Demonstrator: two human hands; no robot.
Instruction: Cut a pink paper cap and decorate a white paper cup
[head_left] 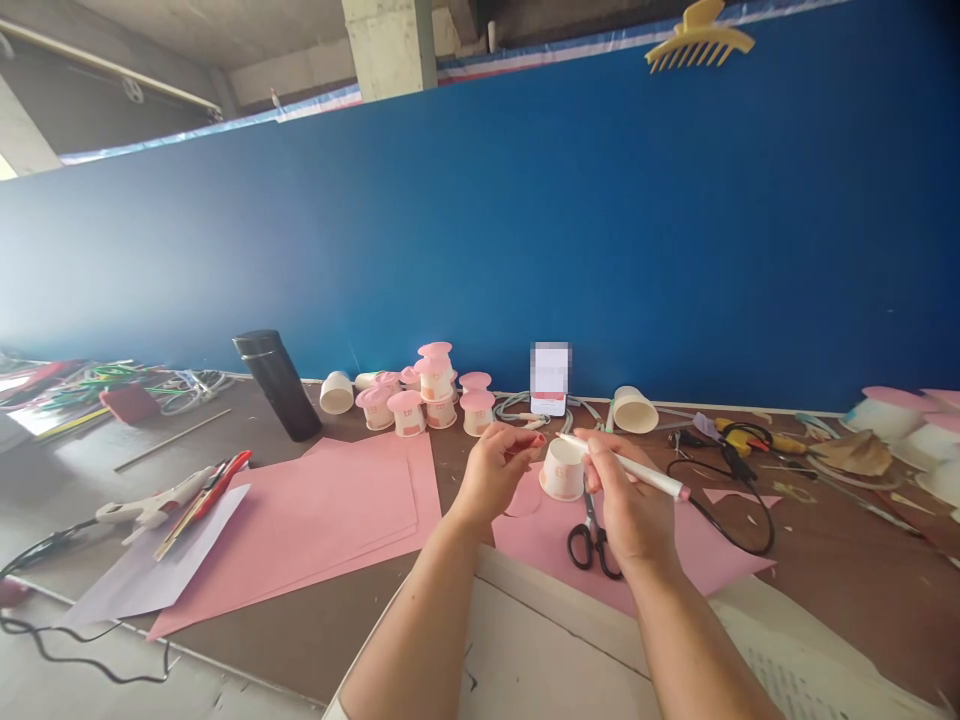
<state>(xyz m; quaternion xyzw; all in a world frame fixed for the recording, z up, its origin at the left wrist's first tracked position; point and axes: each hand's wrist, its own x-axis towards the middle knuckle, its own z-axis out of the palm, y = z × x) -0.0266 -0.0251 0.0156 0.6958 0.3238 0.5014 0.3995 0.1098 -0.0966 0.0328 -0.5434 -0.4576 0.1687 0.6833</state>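
My right hand [630,500] grips a white marker [637,472] with a pink end, its other end pointing left above a small paper cup [562,470]. The cup stands upside down on pink paper [697,545] between my hands. My left hand [499,465] is held left of the cup, fingers loosely curled and slightly apart, with nothing visible in them. Black-handled scissors [592,545] lie below the cup, partly behind my right hand. A cut pink paper piece [525,495] lies beside the cup.
Several pink-topped cups [439,390] stand at the back beside a black bottle [277,385]. Pink sheets [322,520], a glue gun [157,500] and a red cutter [217,485] lie left. A phone [549,385] leans on the blue partition [487,230]. Cables [739,455] lie right.
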